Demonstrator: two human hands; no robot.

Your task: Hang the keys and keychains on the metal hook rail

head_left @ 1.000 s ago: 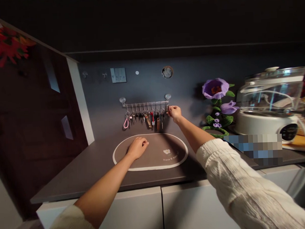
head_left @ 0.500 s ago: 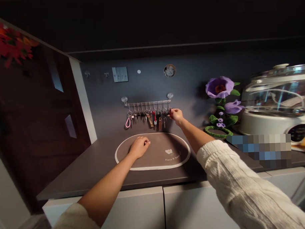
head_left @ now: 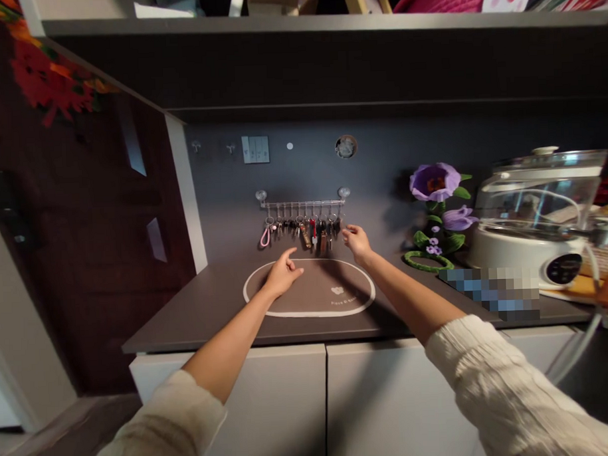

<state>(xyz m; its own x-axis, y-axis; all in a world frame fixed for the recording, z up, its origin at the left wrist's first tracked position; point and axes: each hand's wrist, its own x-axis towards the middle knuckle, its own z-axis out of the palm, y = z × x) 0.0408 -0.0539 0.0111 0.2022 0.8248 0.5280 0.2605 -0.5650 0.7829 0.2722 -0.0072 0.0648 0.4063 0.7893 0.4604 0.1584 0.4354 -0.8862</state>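
Observation:
A clear key rack (head_left: 304, 203) is fixed to the dark wall by two round suction cups. Several bunches of keys (head_left: 322, 228) hang from its hooks, with a pink loop strap (head_left: 265, 236) at the left end. My right hand (head_left: 358, 244) is beside the rightmost keys, fingers loosely bent and apart, with nothing visible in them. Above the left part of an oval brown mat (head_left: 318, 281) with a pale rim, my left hand (head_left: 282, 275) is open, thumb and forefinger spread, holding nothing.
Purple artificial flowers (head_left: 435, 182) stand right of the mat. Beyond them is a white appliance with a clear cover (head_left: 524, 243); a blurred patch lies before it. A loaded shelf (head_left: 327, 24) overhangs the counter (head_left: 207, 311). A dark door (head_left: 101, 281) is at left.
My right hand has let go of the small red item at the rack's right end and drawn slightly away. My left hand has opened its fingers and lifted. The view has shifted upward.

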